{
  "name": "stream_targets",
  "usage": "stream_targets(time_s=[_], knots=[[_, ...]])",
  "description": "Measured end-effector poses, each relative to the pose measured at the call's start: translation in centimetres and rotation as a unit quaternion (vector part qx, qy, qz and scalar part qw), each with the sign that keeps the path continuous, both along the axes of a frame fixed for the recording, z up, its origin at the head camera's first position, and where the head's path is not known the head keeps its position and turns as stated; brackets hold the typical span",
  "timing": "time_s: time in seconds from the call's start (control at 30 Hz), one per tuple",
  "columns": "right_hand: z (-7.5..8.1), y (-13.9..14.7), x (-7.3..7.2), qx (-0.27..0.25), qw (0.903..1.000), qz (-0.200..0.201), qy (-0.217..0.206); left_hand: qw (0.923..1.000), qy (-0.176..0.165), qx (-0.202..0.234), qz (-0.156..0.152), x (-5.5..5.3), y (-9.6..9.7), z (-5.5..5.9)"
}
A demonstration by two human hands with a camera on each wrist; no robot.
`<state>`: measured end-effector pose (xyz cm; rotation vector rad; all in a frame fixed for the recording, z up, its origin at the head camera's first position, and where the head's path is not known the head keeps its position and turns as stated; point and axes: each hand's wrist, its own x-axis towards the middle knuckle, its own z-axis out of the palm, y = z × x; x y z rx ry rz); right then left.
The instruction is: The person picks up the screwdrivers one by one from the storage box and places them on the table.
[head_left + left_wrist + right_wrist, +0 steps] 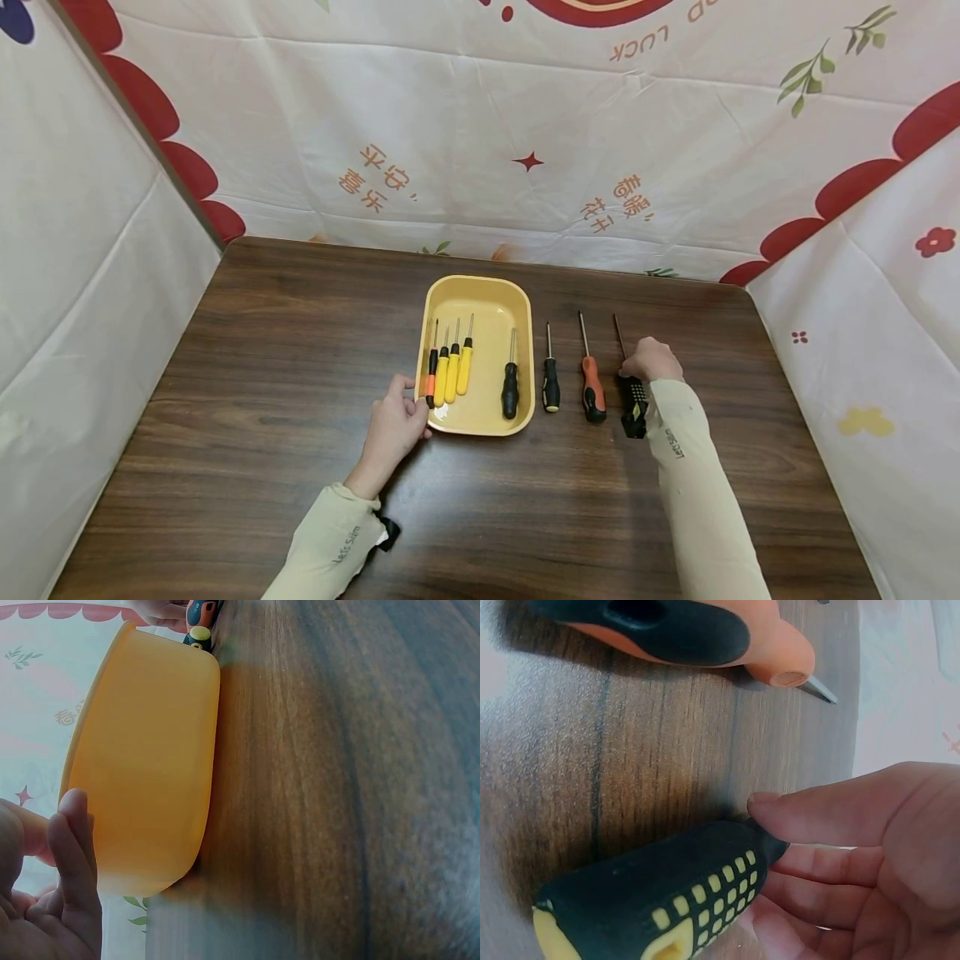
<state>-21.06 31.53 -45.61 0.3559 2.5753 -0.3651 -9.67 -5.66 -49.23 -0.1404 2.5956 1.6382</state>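
Note:
My left hand (pixel 396 423) pinches the near left rim of a yellow plastic tray (pixel 480 423), fingers against its outer wall in the left wrist view. Lying in the tray are a black-and-orange screwdriver (pixel 432 367), several yellow-handled screwdrivers (pixel 452 375) and, apart on the right side, a black screwdriver (pixel 510 392). At the right end of the row outside, my right hand (pixel 654 360) holds a black screwdriver with yellow dots (pixel 652 892), thumb and fingers on either side of the handle's shaft end. Its shaft points to the back of the table.
Between the tray and my right hand lie a black screwdriver with a yellow end (pixel 551 385) and an orange-and-black screwdriver (pixel 592 390), roughly parallel. All stand on a dark wood table (pixel 525 517). A white printed cloth (pixel 465 108) hangs behind and along both sides.

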Motion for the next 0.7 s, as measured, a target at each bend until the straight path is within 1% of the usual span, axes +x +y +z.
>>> stream_targets(time_s=[0.13,0.27,0.4,0.6,0.7], knots=[[0.1,0.0,0.0,0.001,1.0,-0.005,-0.003,1.0,0.001,-0.002,0.001,0.0,0.0,-0.1],[0.4,-0.1,0.1,-0.001,1.0,-0.004,-0.006,1.0,0.003,-0.004,0.0,0.0,0.0,-0.1],[1.2,-0.2,0.2,-0.008,1.0,0.001,0.003,1.0,0.005,-0.005,0.001,0.0,0.0,-0.2],[2.6,-0.4,0.3,-0.016,0.9995,0.004,0.028,0.9999,0.007,-0.01,0.002,0.0,0.0,-0.1],[3.3,-0.6,0.3,-0.014,0.9991,0.012,0.037,0.9999,0.005,-0.01,0.001,0.0,0.0,-0.2]])
